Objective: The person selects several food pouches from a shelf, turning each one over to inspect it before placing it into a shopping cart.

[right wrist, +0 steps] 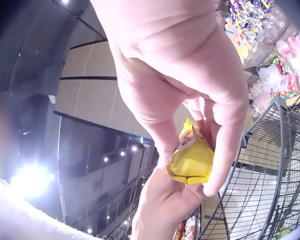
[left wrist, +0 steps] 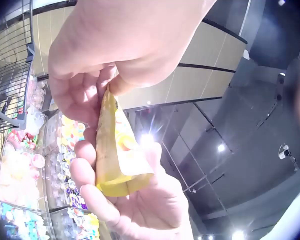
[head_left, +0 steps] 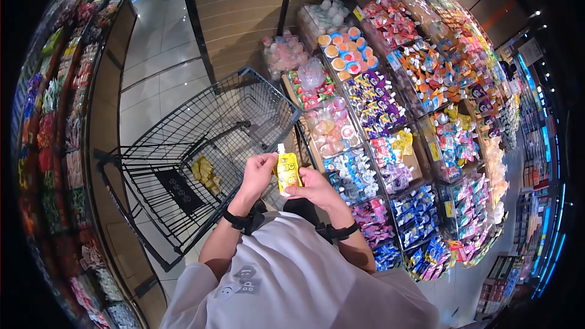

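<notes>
A yellow spouted pouch (head_left: 287, 173) with a white cap stands nearly upright between both hands, in front of the person's chest. The left hand (head_left: 258, 175) pinches its upper left edge near the cap; in the left wrist view, thumb and fingertips meet on the narrow end of the pouch (left wrist: 110, 145). The right hand (head_left: 315, 187) grips the lower right side, thumb across the front. From the right wrist view, the yellow folded base of the pouch (right wrist: 192, 165) shows between thumb and fingers. Several yellow packets (head_left: 206, 172) lie in the shopping cart (head_left: 247, 72) to the left.
Tiered bins of pouches and candies (head_left: 416, 214) rise close on the right, with round-lidded cups (head_left: 350, 49) farther up. A long candy shelf (head_left: 109, 55) runs along the left, beyond a tiled aisle (head_left: 152, 55). A wood-panelled wall (head_left: 237, 12) stands behind the cart.
</notes>
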Motion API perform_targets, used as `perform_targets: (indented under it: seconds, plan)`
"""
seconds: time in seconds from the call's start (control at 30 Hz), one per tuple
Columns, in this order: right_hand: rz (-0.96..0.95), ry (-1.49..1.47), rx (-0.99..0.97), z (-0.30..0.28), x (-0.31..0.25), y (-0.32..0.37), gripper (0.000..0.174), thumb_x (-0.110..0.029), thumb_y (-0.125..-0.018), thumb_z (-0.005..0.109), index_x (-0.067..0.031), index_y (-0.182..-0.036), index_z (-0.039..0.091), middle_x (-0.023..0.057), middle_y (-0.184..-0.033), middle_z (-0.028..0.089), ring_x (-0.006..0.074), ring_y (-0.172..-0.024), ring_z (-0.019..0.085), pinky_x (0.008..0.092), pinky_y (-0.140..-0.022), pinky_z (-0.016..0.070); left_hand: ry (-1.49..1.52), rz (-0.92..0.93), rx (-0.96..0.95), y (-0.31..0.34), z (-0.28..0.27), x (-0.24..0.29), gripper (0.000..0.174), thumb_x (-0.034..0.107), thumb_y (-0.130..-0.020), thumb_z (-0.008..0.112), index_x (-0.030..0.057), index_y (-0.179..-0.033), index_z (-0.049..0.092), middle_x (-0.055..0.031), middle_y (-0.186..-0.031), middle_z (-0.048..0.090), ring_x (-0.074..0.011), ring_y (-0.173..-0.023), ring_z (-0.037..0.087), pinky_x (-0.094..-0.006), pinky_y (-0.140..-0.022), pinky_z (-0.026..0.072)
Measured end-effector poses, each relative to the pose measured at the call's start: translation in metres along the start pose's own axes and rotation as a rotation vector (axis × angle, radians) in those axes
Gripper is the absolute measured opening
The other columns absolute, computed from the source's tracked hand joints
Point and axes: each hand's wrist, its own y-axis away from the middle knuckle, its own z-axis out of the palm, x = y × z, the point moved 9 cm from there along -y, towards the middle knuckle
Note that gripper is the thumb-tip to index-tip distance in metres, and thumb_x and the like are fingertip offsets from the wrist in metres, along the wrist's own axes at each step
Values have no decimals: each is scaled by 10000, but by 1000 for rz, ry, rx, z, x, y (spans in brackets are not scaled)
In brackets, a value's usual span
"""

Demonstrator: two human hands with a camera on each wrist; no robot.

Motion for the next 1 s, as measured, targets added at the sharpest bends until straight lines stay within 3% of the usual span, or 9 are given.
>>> perform_targets:
  seconds: [0.27, 0.4, 0.6, 0.7, 0.77, 1.0]
  plan:
    - [44, 31, -39, 7, -7, -3, 364, -123, -955, 676, 46, -1257, 564, 105, -1102, 690, 203, -967, 711, 330, -851, 600, 99, 3, 108, -6, -21, 8, 336, 217, -1028, 552, -66, -952, 718, -30, -800, 686, -71, -677, 584, -253, -635, 470]
    - [-6, 62, -43, 10, -13, -7, 287, -109, -954, 674, 48, -1187, 615, 97, -1062, 698, 188, -923, 714, 313, -815, 601, 104, 17, 122, -7, -27, 8, 333, 217, -1029, 549, -60, -952, 717, -33, -799, 689, -78, -675, 596, -254, -640, 481]
    - [-17, 92, -42, 15, -15, -11, 280, -96, -948, 672, 52, -1180, 620, 104, -1065, 702, 187, -919, 715, 308, -809, 601, 187, -2, 102, -3, -29, 12, 322, 226, -1026, 550, -50, -985, 710, -30, -834, 696, -84, -709, 620, -252, -655, 491]
    - [4, 97, -24, 18, -14, -14, 280, -86, -945, 670, 50, -1184, 616, 100, -1063, 701, 184, -920, 713, 306, -813, 599, 303, -16, 62, -1, -26, 12, 260, 195, -999, 600, -44, -1024, 700, -30, -875, 701, -81, -718, 620, -241, -658, 490]
    - [26, 97, -15, 18, -10, -16, 277, -79, -943, 668, 49, -1183, 615, 96, -1062, 700, 182, -922, 711, 305, -815, 599, 183, -2, -39, 0, -17, 15, 209, 148, -957, 660, -34, -1055, 691, -31, -898, 703, -79, -733, 624, -235, -661, 494]
    - [-58, 260, -17, 22, -9, -18, 273, -48, -874, 735, 20, -1121, 639, 14, -966, 678, 72, -834, 631, 247, -728, 525, 193, -4, -39, 1, -22, 14, 143, 76, -899, 716, -31, -993, 711, -32, -877, 708, -75, -754, 640, -239, -693, 511]
